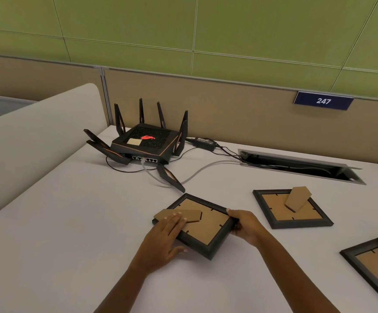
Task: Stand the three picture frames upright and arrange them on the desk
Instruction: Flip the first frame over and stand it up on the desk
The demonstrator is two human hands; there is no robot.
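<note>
Three black picture frames lie face down on the white desk (pixel 70 233), brown backs up. The nearest frame (pixel 206 224) sits in the middle. My left hand (pixel 163 240) grips its left edge, fingers resting on the folded cardboard stand (pixel 183 214). My right hand (pixel 244 224) holds its right edge. A second frame (pixel 280 213) lies to the right, its stand (pixel 297 197) partly raised. The third frame (pixel 373 265) is cut off at the right edge of view.
A black router (pixel 147 141) with several antennas stands at the back, one antenna (pixel 171 178) reaching close to the held frame. Cables (pixel 197 172) run to an open cable slot (pixel 300 166). A beige partition with a "247" sign (pixel 323 100) backs the desk.
</note>
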